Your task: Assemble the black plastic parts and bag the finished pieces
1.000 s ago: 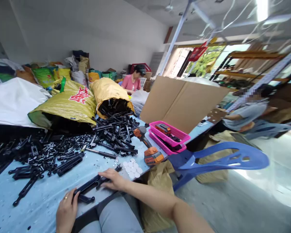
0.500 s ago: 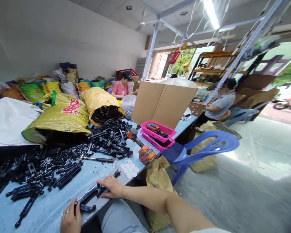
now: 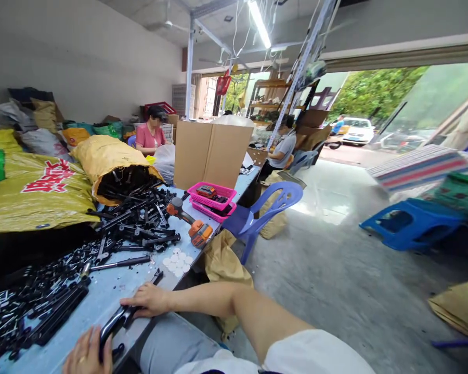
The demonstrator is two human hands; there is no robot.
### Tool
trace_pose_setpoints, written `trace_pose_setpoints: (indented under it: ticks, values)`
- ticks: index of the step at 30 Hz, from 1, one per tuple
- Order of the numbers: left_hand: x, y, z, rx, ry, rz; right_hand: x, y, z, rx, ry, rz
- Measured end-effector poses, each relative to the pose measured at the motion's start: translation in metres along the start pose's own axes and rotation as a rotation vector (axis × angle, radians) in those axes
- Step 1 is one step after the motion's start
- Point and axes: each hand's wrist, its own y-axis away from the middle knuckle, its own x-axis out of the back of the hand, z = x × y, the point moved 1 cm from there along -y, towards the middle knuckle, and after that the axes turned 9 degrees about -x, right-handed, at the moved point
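Observation:
A glossy black bar-shaped part point(image 3: 112, 323) lies along the near edge of the blue-topped table, its exact kind unclear. My left hand point(image 3: 86, 356), with a ring on one finger, is closed around its near end. At the far end my right hand point(image 3: 150, 300) presses its fingers and thumb on the part, with another black piece point(image 3: 158, 276) showing just beyond. A short black piece point(image 3: 118, 349) lies right of my left hand. Farther up rest a hammer point(image 3: 120, 262), several white discs point(image 3: 178, 262) and an orange cordless drill point(image 3: 191, 223).
Black parts and small metal pins point(image 3: 13, 304) heap on the left, before a yellow-green sack point(image 3: 35, 192) and an orange sack point(image 3: 109, 161). Pink baskets point(image 3: 212, 195), a cardboard sheet point(image 3: 214, 150) and a blue chair point(image 3: 265, 210) stand beyond. Two people sit farther off.
The view has swung right, bringing a blue stool and the street into sight. Both hands stay on the black part, appearing farther left and lower in the picture.

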Motion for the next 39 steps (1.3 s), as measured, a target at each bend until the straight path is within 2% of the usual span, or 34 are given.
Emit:
trace_pose_setpoints:
  ticks: [2, 5, 9, 12, 15, 17, 20, 23, 26, 29, 34, 36, 39]
  values:
    - [-0.007, -0.015, 0.011, -0.124, 0.076, -0.11, -0.001, 0.001, -0.001, 0.001, -0.003, -0.002]
    - [-0.022, -0.026, 0.017, -0.102, 0.096, -0.236, -0.003, 0.002, 0.002, 0.017, 0.005, 0.005]
    - [-0.031, -0.023, 0.014, -0.103, 0.086, -0.252, 0.006, -0.007, 0.012, 0.147, 0.029, -0.046]
    - [-0.028, -0.017, 0.01, -0.154, 0.078, -0.269, 0.023, -0.019, 0.02, 0.277, 0.081, -0.122]
    - [-0.019, -0.011, 0.008, -0.224, 0.033, -0.31, 0.037, -0.027, 0.026, 0.368, 0.184, -0.114]
    - [-0.014, -0.007, 0.006, -0.239, -0.017, -0.339, 0.037, -0.027, 0.029, 0.324, 0.269, -0.082]
    - [-0.007, -0.01, 0.002, -0.229, -0.063, -0.401, 0.031, -0.026, 0.033, 0.18, 0.351, -0.08]
    - [-0.001, -0.028, -0.004, -0.155, -0.059, -0.495, 0.032, -0.031, 0.03, 0.192, 0.363, -0.144]
    - [0.007, -0.048, -0.011, -0.02, 0.036, -0.57, 0.049, -0.039, 0.021, 0.295, 0.328, -0.203]
    - [0.019, -0.058, -0.013, 0.051, 0.155, -0.542, 0.072, -0.043, 0.013, 0.372, 0.284, -0.223]
    - [0.041, -0.062, -0.002, 0.096, 0.118, -0.507, 0.098, -0.037, 0.005, 0.452, 0.259, -0.262]
    - [0.048, -0.068, 0.002, 0.104, 0.098, -0.524, 0.102, -0.036, 0.001, 0.414, 0.257, -0.273]
    - [0.047, -0.082, -0.002, 0.212, 0.014, -0.587, 0.101, -0.045, -0.003, 0.246, 0.277, -0.287]
